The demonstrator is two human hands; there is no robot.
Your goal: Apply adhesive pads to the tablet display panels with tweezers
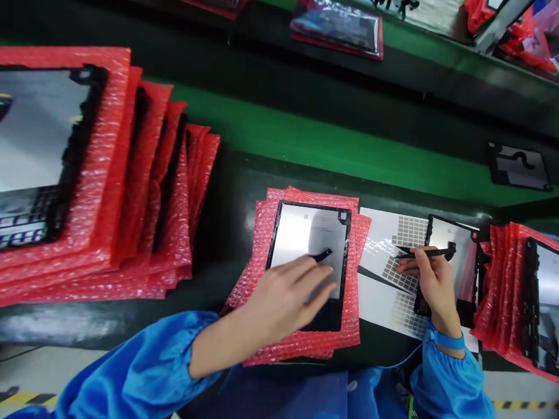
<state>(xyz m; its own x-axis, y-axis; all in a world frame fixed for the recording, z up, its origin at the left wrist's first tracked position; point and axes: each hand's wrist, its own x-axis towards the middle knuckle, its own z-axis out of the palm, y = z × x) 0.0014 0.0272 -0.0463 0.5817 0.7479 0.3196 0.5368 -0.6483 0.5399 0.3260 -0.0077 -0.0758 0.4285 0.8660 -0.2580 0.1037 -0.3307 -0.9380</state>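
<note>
A tablet back panel [305, 238] lies on a small pile of red bubble-wrap bags [349, 326] in front of me. My left hand [283, 299] rests on it with fingers stretched flat, fingertips by a small black strip [322, 255] on the panel. My right hand [430, 279] is closed on black tweezers [425, 253], whose tips point left over a white sheet of small grey sticker squares [408, 231]. A second panel [454, 262] lies under and beside that hand.
A tall stack of red bubble-wrap bags with a panel on top [65, 174] fills the left. More bagged panels [533, 302] sit at the right edge. A green conveyor belt [332, 145] runs behind, carrying a dark part [517, 166] and a bagged panel [336, 26].
</note>
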